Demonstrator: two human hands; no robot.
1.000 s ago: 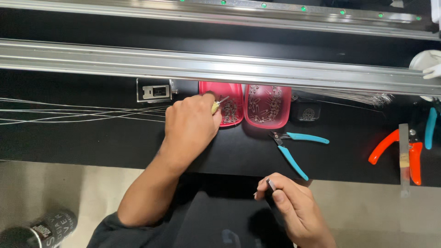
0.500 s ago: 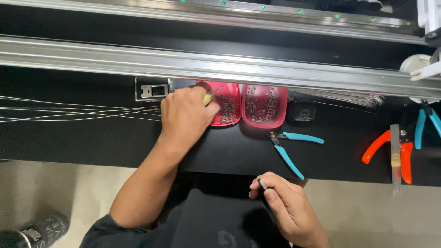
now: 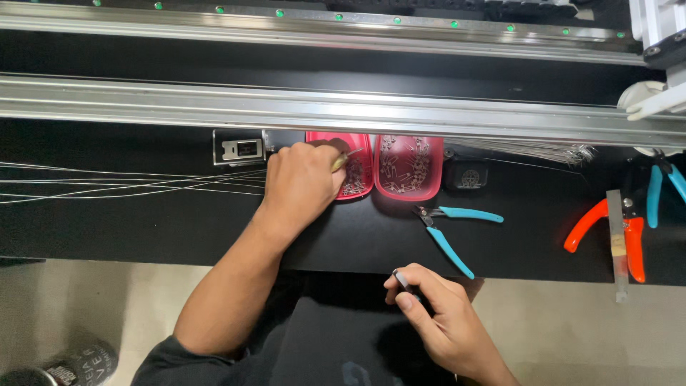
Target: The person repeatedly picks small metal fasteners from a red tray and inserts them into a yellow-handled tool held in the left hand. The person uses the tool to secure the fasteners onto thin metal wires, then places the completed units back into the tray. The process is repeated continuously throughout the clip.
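Head view looked straight down on a black bench. From it, the left hand [image 3: 304,182] was curled over the near edge of the left pink tray [image 3: 355,171], its fingers closed on a thin yellowish tool [image 3: 343,159] whose tip pointed into the tray among small metal parts [image 3: 351,187]. The right hand [image 3: 437,318] sat lower, at the front edge of the bench, with thumb and forefinger pinched together on a small dark-and-silver piece [image 3: 400,279]; what that piece was could not be made out.

Just beside the left tray, touching it, lay a second pink tray [image 3: 409,168] holding more of the same metal parts. To its right sat a small black block [image 3: 466,175]. Blue-handled cutters [image 3: 454,229] lay open on the bench between the trays and the right hand. Thin pale wires [image 3: 128,184] ran in from the left toward a small silver-framed socket [image 3: 239,149]. Orange-handled pliers [image 3: 614,232] lay far right, and a long aluminium rail [image 3: 314,111] crossed behind everything.
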